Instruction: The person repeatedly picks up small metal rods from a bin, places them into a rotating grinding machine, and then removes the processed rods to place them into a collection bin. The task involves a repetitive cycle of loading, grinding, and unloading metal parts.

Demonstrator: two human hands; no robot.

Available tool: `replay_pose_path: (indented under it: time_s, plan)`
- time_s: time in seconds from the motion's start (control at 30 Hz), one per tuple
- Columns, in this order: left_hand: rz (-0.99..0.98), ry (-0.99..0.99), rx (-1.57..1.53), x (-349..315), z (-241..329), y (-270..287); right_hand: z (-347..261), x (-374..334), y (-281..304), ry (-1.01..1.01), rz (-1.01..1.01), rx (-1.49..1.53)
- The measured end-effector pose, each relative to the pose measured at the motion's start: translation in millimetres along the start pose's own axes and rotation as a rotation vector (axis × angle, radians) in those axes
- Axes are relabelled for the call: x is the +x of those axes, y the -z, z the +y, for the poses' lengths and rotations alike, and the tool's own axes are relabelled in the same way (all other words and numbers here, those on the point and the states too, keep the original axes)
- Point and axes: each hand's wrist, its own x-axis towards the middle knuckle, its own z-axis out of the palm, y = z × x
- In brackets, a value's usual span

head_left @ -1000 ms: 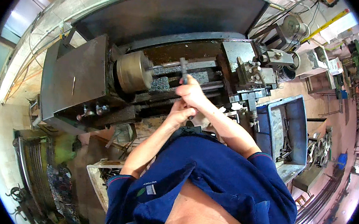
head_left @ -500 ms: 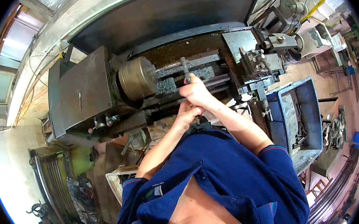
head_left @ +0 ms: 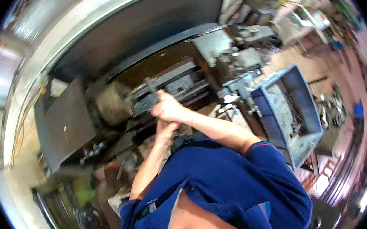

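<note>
My right hand [head_left: 166, 107] is closed around a slim grey metal tool [head_left: 150, 84], whose crosswise end sticks out past the fingers; blur hides its exact kind. Just below, my left hand [head_left: 165, 132] is closed against the underside of the right, and whatever it pinches is hidden. Both hands are in front of a metal lathe, over the near side of its bed [head_left: 187, 65]. Left of them sits the round brass-coloured chuck [head_left: 114, 104], smeared by motion. Metal chips [head_left: 179, 84] lie between the bed rails.
The grey headstock [head_left: 64, 126] stands left with levers on its front. To the right are the carriage and tool post [head_left: 246, 59]. A blue bin [head_left: 315, 140] with dark bars inside stands near my right elbow. A dark splash guard [head_left: 142, 29] rises behind the lathe.
The whole view has swung, so the lathe and bin sit further left and tilted. My hands stay together, the tool still in the right one. The picture is more blurred.
</note>
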Motion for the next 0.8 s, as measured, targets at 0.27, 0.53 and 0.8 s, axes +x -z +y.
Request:
replay_pose_path:
  time_s: [0.27, 0.53, 0.8]
  plan:
    - [-0.023, 0.081, 0.036, 2, 0, -8, -5, -3, 11, 0.129, 0.013, -0.291]
    - [0.031, 0.064, 0.035, 1, -3, -14, -38, -24, 22, 0.049, 0.011, -0.302]
    - [-0.024, 0.076, 0.068, -1, 11, -4, -18, -9, 6, 0.042, 0.063, -0.159]
